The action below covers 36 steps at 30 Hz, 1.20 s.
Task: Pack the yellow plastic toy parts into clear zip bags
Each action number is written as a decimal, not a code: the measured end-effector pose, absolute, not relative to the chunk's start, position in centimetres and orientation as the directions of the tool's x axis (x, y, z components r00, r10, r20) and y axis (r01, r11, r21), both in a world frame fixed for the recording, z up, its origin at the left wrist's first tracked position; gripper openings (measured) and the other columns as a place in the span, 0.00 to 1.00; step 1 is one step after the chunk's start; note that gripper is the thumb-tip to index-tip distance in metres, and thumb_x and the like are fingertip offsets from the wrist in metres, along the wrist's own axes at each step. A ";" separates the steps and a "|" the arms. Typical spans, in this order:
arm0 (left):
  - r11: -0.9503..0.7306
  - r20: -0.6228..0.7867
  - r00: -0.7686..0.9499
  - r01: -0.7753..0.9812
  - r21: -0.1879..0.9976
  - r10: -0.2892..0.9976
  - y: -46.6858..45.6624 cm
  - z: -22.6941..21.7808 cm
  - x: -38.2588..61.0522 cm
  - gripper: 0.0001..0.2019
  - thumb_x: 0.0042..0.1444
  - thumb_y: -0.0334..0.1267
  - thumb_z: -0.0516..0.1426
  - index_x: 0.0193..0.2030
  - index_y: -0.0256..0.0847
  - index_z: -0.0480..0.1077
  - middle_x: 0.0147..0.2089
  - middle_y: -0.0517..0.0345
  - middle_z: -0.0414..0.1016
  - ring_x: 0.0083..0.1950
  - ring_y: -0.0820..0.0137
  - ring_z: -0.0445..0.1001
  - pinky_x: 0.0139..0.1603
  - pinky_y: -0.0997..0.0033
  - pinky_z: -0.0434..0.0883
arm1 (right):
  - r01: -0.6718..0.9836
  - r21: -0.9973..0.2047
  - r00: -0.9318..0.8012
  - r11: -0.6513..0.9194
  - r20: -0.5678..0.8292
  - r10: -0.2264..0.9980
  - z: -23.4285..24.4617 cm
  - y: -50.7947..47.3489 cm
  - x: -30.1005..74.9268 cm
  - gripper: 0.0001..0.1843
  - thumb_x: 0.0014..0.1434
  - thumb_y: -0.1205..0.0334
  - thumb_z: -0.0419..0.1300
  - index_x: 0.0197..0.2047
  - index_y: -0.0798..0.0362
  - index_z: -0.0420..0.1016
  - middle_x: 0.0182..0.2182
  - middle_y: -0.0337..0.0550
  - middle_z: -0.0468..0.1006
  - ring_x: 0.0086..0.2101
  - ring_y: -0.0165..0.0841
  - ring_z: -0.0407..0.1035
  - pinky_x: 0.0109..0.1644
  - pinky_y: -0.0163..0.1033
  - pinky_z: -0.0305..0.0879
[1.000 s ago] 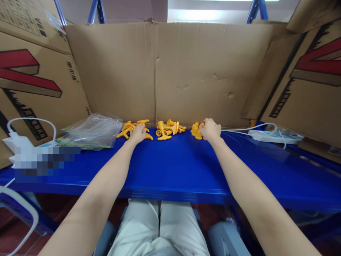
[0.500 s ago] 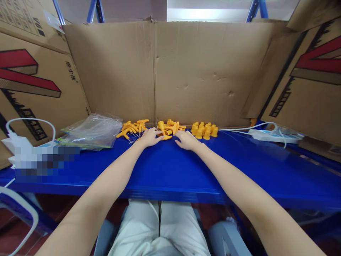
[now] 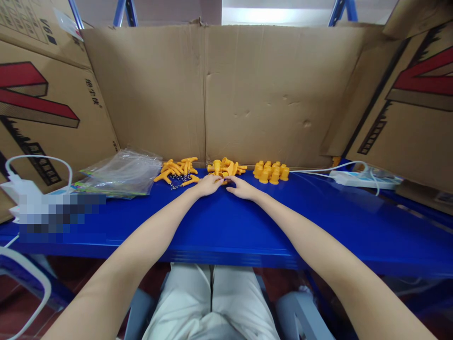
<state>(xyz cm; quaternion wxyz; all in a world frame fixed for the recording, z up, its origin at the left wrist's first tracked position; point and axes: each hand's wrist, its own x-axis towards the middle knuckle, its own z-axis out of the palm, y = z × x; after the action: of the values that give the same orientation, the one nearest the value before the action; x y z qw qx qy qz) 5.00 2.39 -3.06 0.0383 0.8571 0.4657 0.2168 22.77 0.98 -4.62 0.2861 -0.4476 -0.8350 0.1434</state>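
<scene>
At the back middle of the blue table, my left hand (image 3: 211, 185) and my right hand (image 3: 242, 189) meet at the fingertips. Between them is a small yellow plastic piece (image 3: 225, 182), mostly hidden by the fingers. Both hands are closed in a loose pinch on it. Just behind lies a mixed pile of yellow cup-shaped and stick-like parts (image 3: 231, 167). Left of my hands, yellow branched pieces (image 3: 173, 168) lie heaped, with small dark-and-light chains (image 3: 180, 179) among them. One branched piece (image 3: 191, 180) rests close to my left wrist.
Upturned yellow cups (image 3: 272, 172) stand grouped to the right. Clear plastic bags (image 3: 123, 172) lie stacked at the left. A white power strip (image 3: 364, 179) with cables sits far right, white plugs (image 3: 24, 193) far left. Cardboard walls (image 3: 276, 94) enclose the blue table (image 3: 226, 226).
My left hand has moved right and slightly towards me, uncovering a branched piece. My right hand has shifted a little left, so the fingertips now meet.
</scene>
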 end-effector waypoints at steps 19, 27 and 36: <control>-0.693 0.654 0.602 0.703 -0.160 0.458 -0.8 -0.2 5.4 0.09 0.54 0.29 0.50 0.41 0.40 0.66 0.41 0.51 0.74 0.46 0.63 0.69 0.53 0.60 0.63 | 0.851 0.175 -0.482 0.495 0.636 0.603 -1.4 -1.6 22.7 0.20 0.63 0.70 0.45 0.56 0.58 0.67 0.53 0.55 0.72 0.55 0.43 0.63 0.65 0.60 0.37; -0.524 0.719 0.395 0.850 -0.050 0.572 -0.8 0.4 4.7 0.10 0.55 0.35 0.54 0.44 0.41 0.71 0.61 0.48 0.66 0.58 0.58 0.67 0.59 0.55 0.58 | 0.895 0.169 -0.425 0.412 0.601 0.677 -1.1 -1.5 22.8 0.18 0.66 0.62 0.45 0.52 0.61 0.68 0.46 0.58 0.75 0.47 0.43 0.68 0.60 0.51 0.46; -0.437 0.583 0.329 0.898 0.049 0.743 -0.9 0.8 4.5 0.15 0.56 0.40 0.54 0.50 0.42 0.73 0.47 0.52 0.79 0.48 0.60 0.75 0.49 0.64 0.65 | 0.899 0.243 -0.432 0.364 0.616 0.659 0.1 -2.5 22.7 0.16 0.63 0.69 0.47 0.52 0.57 0.67 0.44 0.56 0.75 0.45 0.44 0.65 0.55 0.50 0.45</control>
<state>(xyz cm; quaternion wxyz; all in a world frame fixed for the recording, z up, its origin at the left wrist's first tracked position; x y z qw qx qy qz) 4.53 -0.88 0.78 -0.1427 0.8026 0.5112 0.2722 22.70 -2.46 0.09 0.2129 -0.4883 -0.7978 -0.2825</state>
